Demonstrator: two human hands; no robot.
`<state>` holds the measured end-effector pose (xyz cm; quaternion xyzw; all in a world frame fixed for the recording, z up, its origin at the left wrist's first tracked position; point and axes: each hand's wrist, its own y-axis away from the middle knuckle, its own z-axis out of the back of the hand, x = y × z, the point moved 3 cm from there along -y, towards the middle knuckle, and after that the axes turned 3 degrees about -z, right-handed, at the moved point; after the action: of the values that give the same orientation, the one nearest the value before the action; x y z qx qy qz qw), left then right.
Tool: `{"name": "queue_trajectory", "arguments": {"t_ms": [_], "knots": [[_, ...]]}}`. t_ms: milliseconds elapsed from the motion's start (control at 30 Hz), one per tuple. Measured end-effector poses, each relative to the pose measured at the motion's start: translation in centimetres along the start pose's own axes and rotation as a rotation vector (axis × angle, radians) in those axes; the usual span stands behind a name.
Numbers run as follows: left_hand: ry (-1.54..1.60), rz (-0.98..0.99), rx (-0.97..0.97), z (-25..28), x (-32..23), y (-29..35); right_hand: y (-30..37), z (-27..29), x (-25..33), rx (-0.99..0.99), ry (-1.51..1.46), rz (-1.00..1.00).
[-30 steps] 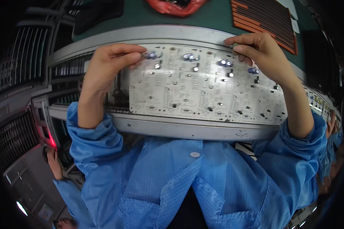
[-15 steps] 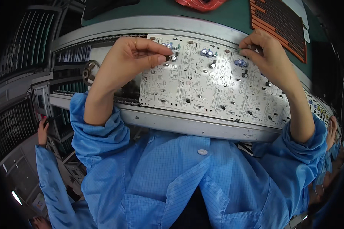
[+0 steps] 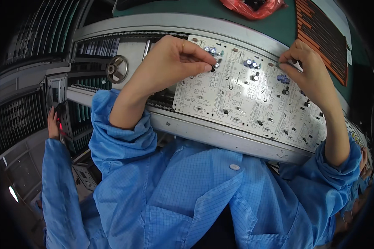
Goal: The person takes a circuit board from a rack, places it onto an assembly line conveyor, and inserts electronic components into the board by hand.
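A long white circuit board (image 3: pixel 237 106) lies in the middle of the scene, set between a far metal rail (image 3: pixel 195 21) and a near metal rail (image 3: pixel 220 133), its right part running under the person's right arm. Small parts stand on it, among them pairs of shiny purple cylinders (image 3: pixel 249 63) along the far side and black round parts (image 3: pixel 254 77) just nearer. The left hand (image 3: pixel 174 62) reaches over the board's far left corner, thumb and forefinger drawn together beside a small dark part; whether they grip it, I cannot tell. The right hand (image 3: pixel 306 66) is at the far edge, farther right, its thumb and forefinger also brought close; what they may pinch is too small to tell. Left of the board is a metal handwheel (image 3: pixel 117 69). Beyond the far rail, a green tabletop (image 3: pixel 183 11) carries a red plastic bag (image 3: pixel 255 11) and, farther right, an orange tray (image 3: pixel 320 39) with dark strips. At far left, a co-worker's hand (image 3: pixel 52 123) is raised beside a rack (image 3: pixel 20 118).
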<state>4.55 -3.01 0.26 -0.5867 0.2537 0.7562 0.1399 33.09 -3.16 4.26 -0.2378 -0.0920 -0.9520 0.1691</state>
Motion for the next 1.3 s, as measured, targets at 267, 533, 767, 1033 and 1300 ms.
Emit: {"name": "queue_trajectory", "arguments": {"t_ms": [267,533,767,1033,1300], "knots": [[-0.008,-0.024,0.039,0.0,0.4,0.0,-0.3,-0.2,0.5,0.006,0.082,0.042],[0.006,-0.009,0.052,0.1,0.1,0.4,-0.6,-0.2,0.5,-0.013,0.118,0.091],[0.107,-0.036,0.084,0.2,0.5,0.7,-0.6,-0.1,0.0,0.01,0.099,0.077],[0.019,-0.066,-0.027,0.1,0.2,1.5,0.4,-0.7,0.4,0.01,0.176,0.127],[-0.267,-0.073,-0.174,-0.5,0.5,6.2,3.8,4.0,-1.8,-0.083,-0.436,-0.132]]}}
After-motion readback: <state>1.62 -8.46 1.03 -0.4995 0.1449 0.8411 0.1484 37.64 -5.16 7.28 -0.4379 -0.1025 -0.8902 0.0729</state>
